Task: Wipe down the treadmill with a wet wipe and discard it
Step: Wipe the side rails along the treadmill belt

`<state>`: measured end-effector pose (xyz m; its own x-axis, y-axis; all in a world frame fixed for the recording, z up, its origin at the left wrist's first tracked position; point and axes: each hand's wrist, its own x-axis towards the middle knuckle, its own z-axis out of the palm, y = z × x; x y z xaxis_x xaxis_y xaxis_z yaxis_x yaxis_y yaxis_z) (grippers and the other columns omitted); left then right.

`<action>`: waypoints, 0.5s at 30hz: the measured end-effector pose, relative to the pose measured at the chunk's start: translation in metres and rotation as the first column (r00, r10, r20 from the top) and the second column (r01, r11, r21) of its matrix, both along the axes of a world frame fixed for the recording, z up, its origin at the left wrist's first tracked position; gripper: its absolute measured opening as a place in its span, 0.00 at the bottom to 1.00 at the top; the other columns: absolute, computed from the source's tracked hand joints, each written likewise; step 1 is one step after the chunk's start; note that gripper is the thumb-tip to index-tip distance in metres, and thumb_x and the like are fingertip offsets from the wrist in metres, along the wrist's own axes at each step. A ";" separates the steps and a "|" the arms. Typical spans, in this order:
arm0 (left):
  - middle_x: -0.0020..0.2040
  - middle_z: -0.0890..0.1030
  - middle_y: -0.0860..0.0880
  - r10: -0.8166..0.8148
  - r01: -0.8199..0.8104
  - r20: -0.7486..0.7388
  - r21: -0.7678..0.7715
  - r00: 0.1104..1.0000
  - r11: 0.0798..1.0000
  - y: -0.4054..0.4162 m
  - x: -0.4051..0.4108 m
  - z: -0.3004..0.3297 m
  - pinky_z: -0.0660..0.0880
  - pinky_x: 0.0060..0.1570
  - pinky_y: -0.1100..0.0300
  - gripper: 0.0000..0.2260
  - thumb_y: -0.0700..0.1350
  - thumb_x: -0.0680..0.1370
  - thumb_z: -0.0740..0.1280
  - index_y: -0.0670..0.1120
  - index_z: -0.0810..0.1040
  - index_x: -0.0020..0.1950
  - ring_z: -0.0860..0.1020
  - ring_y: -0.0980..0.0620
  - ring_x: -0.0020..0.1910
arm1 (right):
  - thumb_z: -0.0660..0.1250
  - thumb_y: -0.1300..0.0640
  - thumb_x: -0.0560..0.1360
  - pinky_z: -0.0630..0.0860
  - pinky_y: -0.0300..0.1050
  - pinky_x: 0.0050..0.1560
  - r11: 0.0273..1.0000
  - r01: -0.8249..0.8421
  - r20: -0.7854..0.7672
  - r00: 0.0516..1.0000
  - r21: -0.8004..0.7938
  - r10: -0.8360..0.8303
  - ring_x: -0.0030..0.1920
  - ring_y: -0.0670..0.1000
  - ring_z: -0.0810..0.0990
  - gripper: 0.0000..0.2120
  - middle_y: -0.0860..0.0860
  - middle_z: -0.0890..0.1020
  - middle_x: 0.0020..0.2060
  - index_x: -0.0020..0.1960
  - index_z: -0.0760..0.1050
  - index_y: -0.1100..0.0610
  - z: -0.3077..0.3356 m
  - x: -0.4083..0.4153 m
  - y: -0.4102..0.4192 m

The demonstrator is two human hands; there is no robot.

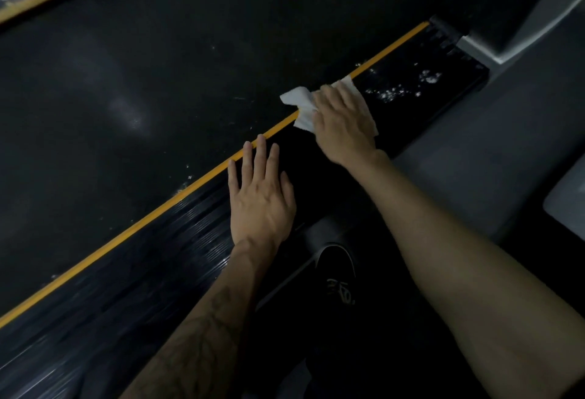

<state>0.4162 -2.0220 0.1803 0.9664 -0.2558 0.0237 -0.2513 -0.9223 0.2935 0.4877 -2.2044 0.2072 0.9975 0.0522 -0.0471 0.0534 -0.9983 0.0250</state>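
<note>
**Inspector:** Report, largest item first.

**Operator:** The treadmill [158, 82] fills my view. Its dark belt and the ribbed side rail [411, 104] run diagonally, lower left to upper right, with a yellow stripe [158, 213] between them. White specks lie on the rail beyond the wipe.

**Inspector:** Hands?

**Operator:** My left hand [259, 199] lies flat on the rail, fingers spread, holding nothing. My right hand [343, 123] presses flat on the wet wipe [299, 102], fingers together and straight, no pinch.

**Inspector:** Position of the wipe?

**Operator:** Across the yellow stripe, partly on the belt and partly on the rail. It is crumpled; I judge its long side lies roughly along the stripe.

**Inspector:** Handling?

**Operator:** I expect it to be light, limp and damp, prone to bunching. I would keep the palm over its middle, then pinch a free corner to lift it.
</note>
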 end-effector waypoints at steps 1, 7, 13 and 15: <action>0.85 0.49 0.48 -0.004 0.004 0.002 0.002 1.000 1.000 0.000 0.000 0.000 0.44 0.82 0.43 0.27 0.54 0.85 0.43 0.48 0.56 0.84 0.43 0.49 0.84 | 0.54 0.55 0.83 0.55 0.61 0.80 0.998 0.024 0.022 0.999 0.052 -0.025 0.80 0.62 0.60 0.25 0.60 0.66 0.77 0.77 0.66 0.62 -0.003 -0.006 0.012; 0.85 0.49 0.48 0.003 -0.003 0.004 0.011 1.000 1.000 -0.001 0.000 -0.001 0.43 0.82 0.44 0.27 0.54 0.86 0.44 0.48 0.56 0.84 0.43 0.50 0.84 | 0.41 0.48 0.81 0.61 0.60 0.78 0.990 -0.123 0.043 0.992 0.062 0.120 0.78 0.61 0.65 0.32 0.60 0.70 0.76 0.77 0.68 0.59 -0.010 -0.010 0.002; 0.85 0.50 0.48 0.006 -0.006 0.011 0.003 1.000 1.000 -0.001 0.000 -0.001 0.43 0.82 0.44 0.26 0.53 0.86 0.45 0.48 0.57 0.84 0.44 0.50 0.84 | 0.39 0.46 0.83 0.47 0.56 0.82 0.987 0.029 0.013 0.999 0.156 -0.031 0.83 0.56 0.49 0.33 0.58 0.53 0.83 0.83 0.54 0.60 -0.013 -0.026 0.008; 0.85 0.51 0.48 0.006 -0.006 0.014 0.002 1.000 1.000 -0.001 0.000 -0.001 0.43 0.82 0.44 0.26 0.53 0.86 0.45 0.48 0.58 0.84 0.44 0.50 0.84 | 0.39 0.44 0.83 0.49 0.53 0.82 0.978 -0.093 0.016 0.996 0.184 0.092 0.83 0.55 0.51 0.33 0.57 0.55 0.83 0.82 0.56 0.59 -0.011 -0.042 0.007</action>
<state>0.4163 -2.0227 0.1797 0.9676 -0.2499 0.0368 -0.2497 -0.9243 0.2885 0.4459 -2.1975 0.1965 0.9882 0.1515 -0.0202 0.1464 -0.9764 -0.1587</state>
